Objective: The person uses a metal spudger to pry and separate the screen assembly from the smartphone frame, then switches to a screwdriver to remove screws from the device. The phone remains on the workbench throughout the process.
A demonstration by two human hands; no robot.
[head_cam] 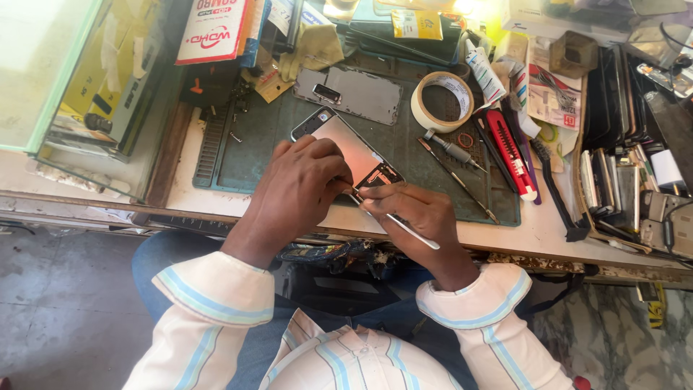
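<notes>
On mat (245,144): left hand (299,184) steadies phone (346,148); right hand (419,213) grips tweezers (404,227)

- White worktable (548,235), worn front edge, spans the frame; a green mat (274,137) lies on its middle.
- Glass display case (79,87) stands at the table's left end, boxes stacked inside.
- Grey stone floor (58,303) under the left side; marbled floor (621,339) lower right.
- Bright warm light (469,9) falls on the table's far edge, top centre.
</notes>
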